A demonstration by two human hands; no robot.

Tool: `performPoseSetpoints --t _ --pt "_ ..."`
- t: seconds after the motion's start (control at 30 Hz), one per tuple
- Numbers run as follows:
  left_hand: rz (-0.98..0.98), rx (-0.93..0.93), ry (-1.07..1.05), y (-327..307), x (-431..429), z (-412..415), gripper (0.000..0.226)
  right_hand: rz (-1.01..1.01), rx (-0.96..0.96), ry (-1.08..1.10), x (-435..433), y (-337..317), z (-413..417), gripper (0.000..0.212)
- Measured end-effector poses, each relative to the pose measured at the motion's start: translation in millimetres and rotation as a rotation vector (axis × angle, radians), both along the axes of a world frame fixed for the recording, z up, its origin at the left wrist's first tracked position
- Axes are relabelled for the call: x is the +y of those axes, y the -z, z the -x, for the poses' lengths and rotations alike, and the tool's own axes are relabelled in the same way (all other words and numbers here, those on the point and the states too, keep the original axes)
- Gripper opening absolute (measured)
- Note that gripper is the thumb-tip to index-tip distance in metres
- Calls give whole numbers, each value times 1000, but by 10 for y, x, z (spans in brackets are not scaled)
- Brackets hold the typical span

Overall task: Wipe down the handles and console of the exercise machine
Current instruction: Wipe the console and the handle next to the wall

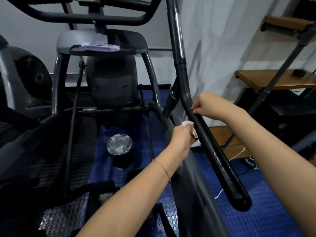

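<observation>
A long black foam-covered handle of the exercise machine slants from upper centre down to the right. My left hand grips a small white wipe pressed against the handle's left side. My right hand holds the handle just above, fingers curled round the bar near its bend. The handle's lower stretch looks wet and glossy. The console tray sits higher up at centre, with folded purple-white paper lying on it.
A round metal bowl stands on the blue studded floor mat between the machine's frame bars. Textured foot pedals lie lower left. Wooden shelves on a metal frame stand at the right, in front of a white curtain.
</observation>
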State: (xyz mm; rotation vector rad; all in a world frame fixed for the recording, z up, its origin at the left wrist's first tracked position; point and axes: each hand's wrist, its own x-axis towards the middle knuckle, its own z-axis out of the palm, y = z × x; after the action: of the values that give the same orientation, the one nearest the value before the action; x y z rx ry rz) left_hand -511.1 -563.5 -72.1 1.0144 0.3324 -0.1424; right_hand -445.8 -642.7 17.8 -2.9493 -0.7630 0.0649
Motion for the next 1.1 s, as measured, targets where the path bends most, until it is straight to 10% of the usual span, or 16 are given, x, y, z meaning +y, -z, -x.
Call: performPoseSetpoints --t 0.63,1.1 --pt "87 -12 -124 -279 483 -1098 34 111 -74 -91 -65 123 33 26" --pt "185 -42 192 22 206 -164 31 -26 16 -45 -135 125 -56 23"
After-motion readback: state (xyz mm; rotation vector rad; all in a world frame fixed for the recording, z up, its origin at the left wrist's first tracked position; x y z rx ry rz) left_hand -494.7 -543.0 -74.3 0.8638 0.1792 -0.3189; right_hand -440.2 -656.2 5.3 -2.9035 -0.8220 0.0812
